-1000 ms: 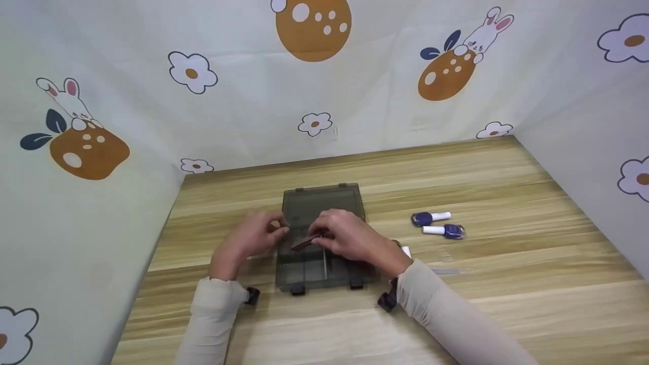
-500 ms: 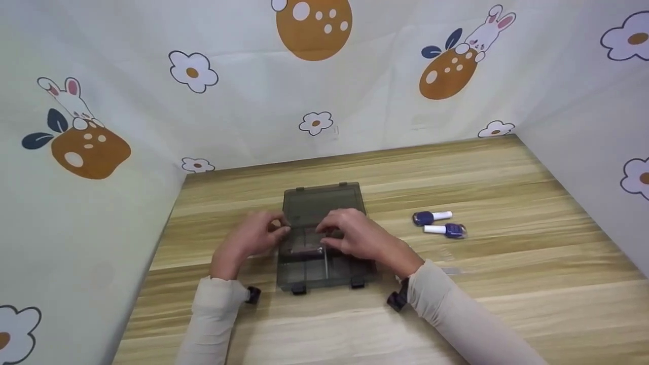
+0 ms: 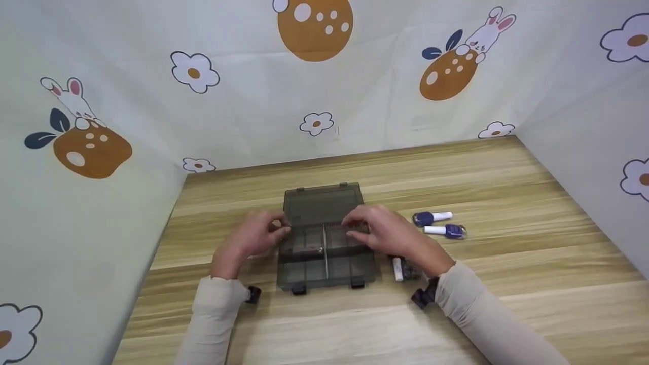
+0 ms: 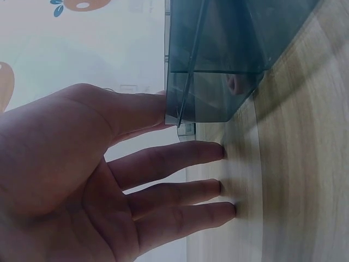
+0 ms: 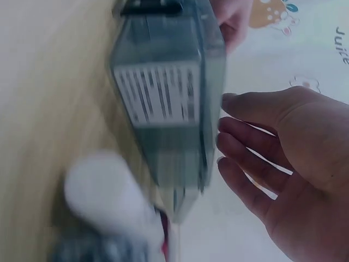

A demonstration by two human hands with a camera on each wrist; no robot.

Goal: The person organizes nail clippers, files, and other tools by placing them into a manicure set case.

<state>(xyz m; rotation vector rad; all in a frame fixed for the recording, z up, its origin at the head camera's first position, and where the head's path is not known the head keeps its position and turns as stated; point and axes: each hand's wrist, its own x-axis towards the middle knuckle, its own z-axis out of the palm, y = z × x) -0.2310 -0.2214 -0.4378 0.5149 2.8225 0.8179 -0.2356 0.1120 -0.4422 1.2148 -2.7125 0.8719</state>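
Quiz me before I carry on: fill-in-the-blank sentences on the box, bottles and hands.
The box is not closed but ____.
The left hand is at the box's ____ side, not its right.
The right hand holds ____.
The caps of the two blue bottles are coloured ____.

Missing words: open; left; nothing; white.

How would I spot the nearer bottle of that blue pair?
On the wooden table, find the dark box. To its right lies a pair of white-capped blue bottles. The nearer bottle points its cap left; the farther bottle points its cap right.
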